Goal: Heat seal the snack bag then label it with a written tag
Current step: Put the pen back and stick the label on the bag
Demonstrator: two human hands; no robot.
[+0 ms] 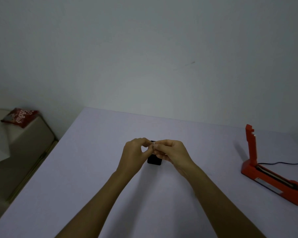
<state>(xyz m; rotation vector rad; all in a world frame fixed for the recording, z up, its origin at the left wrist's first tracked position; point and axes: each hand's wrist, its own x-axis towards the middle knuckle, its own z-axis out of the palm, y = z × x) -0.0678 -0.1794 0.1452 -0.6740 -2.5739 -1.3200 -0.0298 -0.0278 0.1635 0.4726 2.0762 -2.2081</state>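
My left hand [136, 152] and my right hand [172, 152] meet over the middle of the pale table [93, 169]. Together their fingertips pinch a small white tag [154, 144]. Under the hands lies a small black object [154, 160], mostly hidden. The red heat sealer [271, 177] stands at the table's right edge with its arm raised upright. The red snack bag [20, 116] lies far off to the left on a separate beige surface.
A black cord [282, 163] runs from the sealer off to the right. A beige box or cabinet [24, 143] sits left of the table, lower down. A plain wall rises behind the table's far edge.
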